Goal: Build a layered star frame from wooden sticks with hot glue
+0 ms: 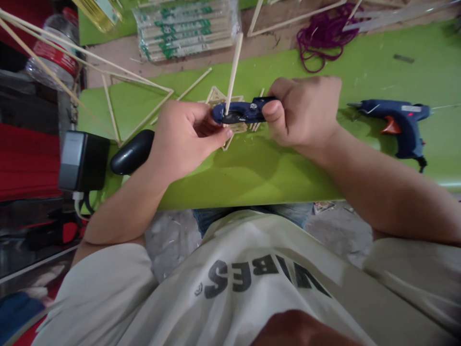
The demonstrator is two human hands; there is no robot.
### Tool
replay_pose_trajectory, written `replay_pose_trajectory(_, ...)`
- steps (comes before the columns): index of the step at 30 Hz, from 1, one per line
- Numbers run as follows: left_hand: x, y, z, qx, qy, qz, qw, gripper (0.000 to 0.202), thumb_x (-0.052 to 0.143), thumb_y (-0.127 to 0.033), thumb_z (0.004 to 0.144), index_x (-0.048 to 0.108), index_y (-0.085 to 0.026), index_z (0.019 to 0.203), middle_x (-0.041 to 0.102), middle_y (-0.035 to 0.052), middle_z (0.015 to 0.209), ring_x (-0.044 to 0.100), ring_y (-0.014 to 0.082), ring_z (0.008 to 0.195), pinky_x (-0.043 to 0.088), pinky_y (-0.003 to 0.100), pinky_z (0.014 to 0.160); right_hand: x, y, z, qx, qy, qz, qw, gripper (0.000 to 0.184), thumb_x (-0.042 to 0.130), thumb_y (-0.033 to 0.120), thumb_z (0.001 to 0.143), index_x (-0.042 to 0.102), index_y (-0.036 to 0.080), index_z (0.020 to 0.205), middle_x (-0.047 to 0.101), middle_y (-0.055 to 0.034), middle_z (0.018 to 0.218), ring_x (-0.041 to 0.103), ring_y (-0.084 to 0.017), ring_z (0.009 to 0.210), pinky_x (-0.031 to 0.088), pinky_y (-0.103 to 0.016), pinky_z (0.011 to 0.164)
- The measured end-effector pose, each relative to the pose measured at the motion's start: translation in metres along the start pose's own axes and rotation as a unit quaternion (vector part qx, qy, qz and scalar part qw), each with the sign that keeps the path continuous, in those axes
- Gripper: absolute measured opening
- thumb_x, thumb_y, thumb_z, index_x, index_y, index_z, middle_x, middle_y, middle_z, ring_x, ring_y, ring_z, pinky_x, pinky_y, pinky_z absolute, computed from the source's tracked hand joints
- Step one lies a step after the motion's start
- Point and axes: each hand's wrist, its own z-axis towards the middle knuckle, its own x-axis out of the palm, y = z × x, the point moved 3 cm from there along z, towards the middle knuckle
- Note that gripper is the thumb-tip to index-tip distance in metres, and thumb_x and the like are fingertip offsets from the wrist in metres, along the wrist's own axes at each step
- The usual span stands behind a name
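Note:
My right hand [306, 110] is closed around the handles of blue hand cutters [247, 111], which point left. A thin wooden stick [234, 72] stands between the jaws of the cutters, its long part rising up and away from me. Just beneath the jaws, my left hand [187, 134] pinches the stick's lower end between thumb and fingers. Below both hands lies a small frame of glued sticks [215, 93] on the green table, partly hidden. Several short stick pieces [256, 127] are beside it.
A blue hot glue gun [403, 115] lies at right. Packed chopsticks [190, 29] and purple cord [320, 36] are at the back. Long stick frames [144, 81], a black oval case [133, 153] and a black power adapter [84, 161] occupy the left, near a plastic bottle [54, 48].

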Motion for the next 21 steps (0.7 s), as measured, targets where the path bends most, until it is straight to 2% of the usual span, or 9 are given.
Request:
replay_pose_trajectory(5, 0.015, 0.01, 0.006, -0.031, 0.044, -0.08, 0.995, 0.059, 0.097, -0.071, 0.094, 0.07, -0.02, 0.105, 0.08, 0.0034, 0.088, 0.077, 0.0177, 0.076, 0.065, 0.037, 0.071, 0.0, 0.0, 0.003, 0.015, 0.01, 0.014, 1.0, 0.094, 0.006, 0.086, 0.11, 0.077, 0.027, 0.093, 0.057, -0.0077, 0.073, 0.041, -0.025, 0.071, 0.024, -0.044, 0.074)
replay_pose_trajectory(8, 0.023, 0.007, 0.006, -0.036, 0.023, -0.116, 0.992, 0.056, 0.096, -0.063, 0.097, 0.063, -0.026, 0.122, 0.076, -0.0007, 0.087, 0.073, 0.0163, 0.071, 0.063, 0.036, 0.069, 0.0, 0.004, 0.003, 0.009, 0.024, -0.004, 1.0, 0.093, 0.008, 0.084, 0.112, 0.08, 0.027, 0.098, 0.063, -0.0086, 0.076, 0.047, -0.026, 0.073, 0.025, -0.044, 0.074)
replay_pose_trajectory(11, 0.026, -0.006, 0.002, -0.026, 0.007, -0.17, 0.985, 0.042, 0.089, -0.051, 0.101, 0.061, -0.032, 0.125, 0.065, -0.0038, 0.081, 0.063, 0.0145, 0.064, 0.053, 0.034, 0.062, 0.001, 0.01, 0.001, 0.001, 0.036, -0.019, 0.999, 0.089, 0.012, 0.08, 0.115, 0.081, 0.027, 0.1, 0.07, -0.0092, 0.08, 0.053, -0.027, 0.074, 0.026, -0.044, 0.073)
replay_pose_trajectory(13, 0.027, -0.014, -0.001, -0.013, 0.014, -0.231, 0.973, 0.039, 0.091, -0.047, 0.096, 0.064, -0.032, 0.119, 0.056, -0.005, 0.075, 0.052, 0.0131, 0.06, 0.042, 0.032, 0.056, 0.001, 0.014, 0.001, -0.001, 0.03, -0.011, 0.999, 0.085, 0.016, 0.08, 0.116, 0.081, 0.026, 0.1, 0.071, -0.0086, 0.08, 0.057, -0.027, 0.075, 0.028, -0.043, 0.073)
replay_pose_trajectory(14, 0.028, -0.017, -0.002, -0.004, 0.018, -0.256, 0.966, 0.041, 0.094, -0.049, 0.092, 0.065, -0.032, 0.115, 0.053, -0.0049, 0.075, 0.047, 0.0124, 0.059, 0.037, 0.031, 0.054, 0.001, 0.016, 0.001, -0.003, 0.025, -0.001, 1.0, 0.085, 0.017, 0.08, 0.116, 0.081, 0.026, 0.101, 0.071, -0.0085, 0.08, 0.058, -0.027, 0.076, 0.028, -0.043, 0.073)
replay_pose_trajectory(16, 0.031, -0.019, -0.003, 0.014, 0.011, -0.283, 0.959, 0.048, 0.095, -0.063, 0.09, 0.067, -0.031, 0.111, 0.05, -0.0037, 0.077, 0.04, 0.0111, 0.058, 0.028, 0.03, 0.051, 0.001, 0.018, 0.001, -0.003, 0.01, 0.019, 1.0, 0.087, 0.018, 0.084, 0.115, 0.079, 0.025, 0.098, 0.07, -0.0094, 0.079, 0.058, -0.027, 0.074, 0.026, -0.043, 0.073)
replay_pose_trajectory(18, 0.036, -0.018, -0.002, 0.031, -0.028, -0.286, 0.957, 0.05, 0.081, -0.078, 0.101, 0.068, -0.03, 0.109, 0.047, -0.003, 0.079, 0.033, 0.0096, 0.056, 0.021, 0.031, 0.05, 0.001, 0.02, 0.003, -0.008, 0.005, 0.032, 0.999, 0.091, 0.015, 0.087, 0.114, 0.078, 0.025, 0.096, 0.067, -0.0102, 0.076, 0.055, -0.026, 0.072, 0.022, -0.043, 0.072)
replay_pose_trajectory(20, 0.039, -0.015, 0.0, 0.062, -0.106, -0.278, 0.953, 0.046, 0.066, -0.073, 0.115, 0.067, -0.028, 0.106, 0.042, -0.0031, 0.08, 0.024, 0.0084, 0.054, 0.016, 0.032, 0.05, 0.0, 0.022, 0.006, -0.007, 0.0, 0.037, 0.999, 0.094, 0.011, 0.089, 0.113, 0.077, 0.025, 0.095, 0.063, -0.0101, 0.074, 0.051, -0.026, 0.069, 0.019, -0.044, 0.071)
replay_pose_trajectory(21, 0.039, -0.013, 0.001, 0.084, -0.152, -0.278, 0.945, 0.042, 0.067, -0.067, 0.118, 0.067, -0.027, 0.103, 0.041, -0.0029, 0.082, 0.022, 0.0079, 0.054, 0.016, 0.032, 0.05, 0.0, 0.022, 0.007, -0.007, -0.001, 0.039, 0.999, 0.093, 0.011, 0.088, 0.114, 0.077, 0.025, 0.095, 0.063, -0.01, 0.074, 0.051, -0.026, 0.069, 0.018, -0.044, 0.071)
